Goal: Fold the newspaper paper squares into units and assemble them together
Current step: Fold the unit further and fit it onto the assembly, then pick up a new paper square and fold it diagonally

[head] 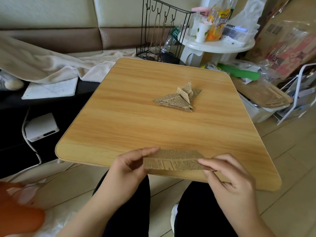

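Floor: pale tiles [290, 168] are seen, daylit.
Seating: a padded beige-and-brown sofa back [59, 36] is draped with a cream blanket [51, 65].
Side table: a white round stand [217, 47] is crowded with bottles.

An orange object [18, 214], left of the wooden table [136, 117], is blurred and cut by the frame's edge. The newspaper strip [174, 160] has print too small to read; fingers hide its ends.

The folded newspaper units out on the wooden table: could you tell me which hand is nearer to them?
Right. The right hand lies almost directly below the folded newspaper units; the left hand sits further off, down-left.
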Action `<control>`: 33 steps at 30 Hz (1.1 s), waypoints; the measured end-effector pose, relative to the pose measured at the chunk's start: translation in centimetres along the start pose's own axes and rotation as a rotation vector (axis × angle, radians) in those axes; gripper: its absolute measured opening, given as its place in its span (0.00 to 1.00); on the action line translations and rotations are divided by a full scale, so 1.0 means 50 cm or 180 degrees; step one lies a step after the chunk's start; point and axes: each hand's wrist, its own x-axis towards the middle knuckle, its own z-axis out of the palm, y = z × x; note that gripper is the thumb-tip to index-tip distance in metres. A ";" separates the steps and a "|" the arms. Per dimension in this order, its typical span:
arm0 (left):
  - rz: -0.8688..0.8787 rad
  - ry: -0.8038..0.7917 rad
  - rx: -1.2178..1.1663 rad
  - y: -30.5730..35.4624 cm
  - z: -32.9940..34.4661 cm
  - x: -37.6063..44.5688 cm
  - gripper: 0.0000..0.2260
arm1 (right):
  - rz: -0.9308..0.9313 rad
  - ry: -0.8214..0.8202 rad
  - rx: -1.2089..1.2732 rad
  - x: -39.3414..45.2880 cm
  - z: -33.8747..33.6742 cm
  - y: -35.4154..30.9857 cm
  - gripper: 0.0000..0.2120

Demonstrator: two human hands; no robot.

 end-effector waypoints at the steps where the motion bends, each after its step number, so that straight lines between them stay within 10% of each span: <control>1: 0.0026 0.0021 -0.0165 0.007 0.002 -0.001 0.20 | 0.0013 0.0009 -0.0041 -0.001 -0.003 -0.003 0.10; 9: 0.0422 0.0282 -0.0196 0.038 0.009 -0.024 0.13 | 0.1126 -0.0467 0.0561 -0.024 -0.008 -0.067 0.30; 19: 0.0655 -0.0023 -0.0197 0.061 -0.013 -0.041 0.13 | 0.0695 -0.0513 0.1223 0.021 0.001 -0.115 0.13; 33: 0.0080 0.0968 -0.1678 0.096 0.063 -0.021 0.12 | 0.2687 0.0923 0.2696 0.075 0.043 -0.155 0.04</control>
